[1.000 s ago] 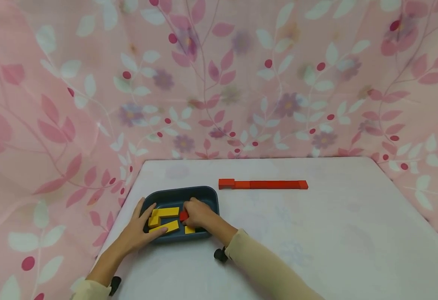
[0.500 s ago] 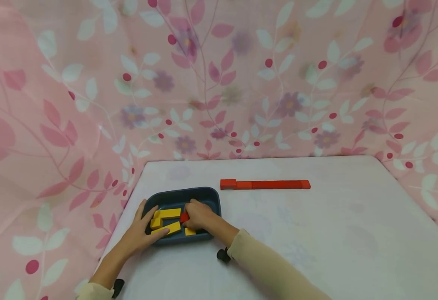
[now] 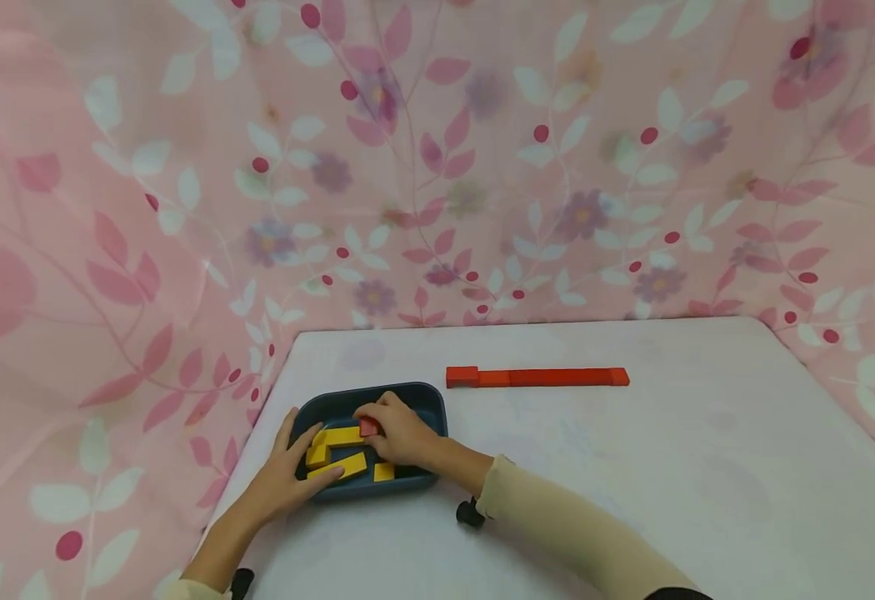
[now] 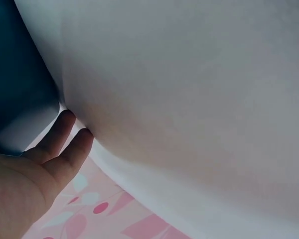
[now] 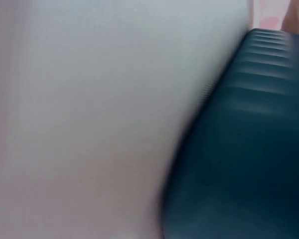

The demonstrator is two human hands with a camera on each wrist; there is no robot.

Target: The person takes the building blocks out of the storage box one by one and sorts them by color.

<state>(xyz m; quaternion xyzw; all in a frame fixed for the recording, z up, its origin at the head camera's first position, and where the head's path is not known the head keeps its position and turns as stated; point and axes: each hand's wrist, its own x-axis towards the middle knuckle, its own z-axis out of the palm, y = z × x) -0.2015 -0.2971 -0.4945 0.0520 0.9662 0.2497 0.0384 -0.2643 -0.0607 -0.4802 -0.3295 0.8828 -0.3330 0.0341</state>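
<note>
A dark blue tray [image 3: 377, 490] stands on the left part of the white table. My left hand [image 3: 280, 479] rests at its left end with fingers spread, the thumb reaching over the front rim to a yellow block [image 3: 351, 465]. Two of its fingertips [image 4: 83, 134] lie straight along the outside of the tray in the left wrist view. Over the tray, my right hand [image 3: 407, 435] pinches a red block [image 3: 368, 427] between thumb and fingers. Several yellow blocks lie inside, one of them a small piece [image 3: 384, 472] below the right hand.
Behind and right of the tray, a row of red blocks [image 3: 557, 377] lies end to end, with a raised red block [image 3: 462, 377] at its left end. A pink floral cloth [image 3: 437, 167] hangs behind the white table [image 3: 632, 467]. A black wrist device [image 3: 471, 513] hangs under the right wrist.
My right hand has lifted the red block from the tray floor and moved it slightly back, now overlapping the rear yellow block. The left hand keeps its place at the tray.
</note>
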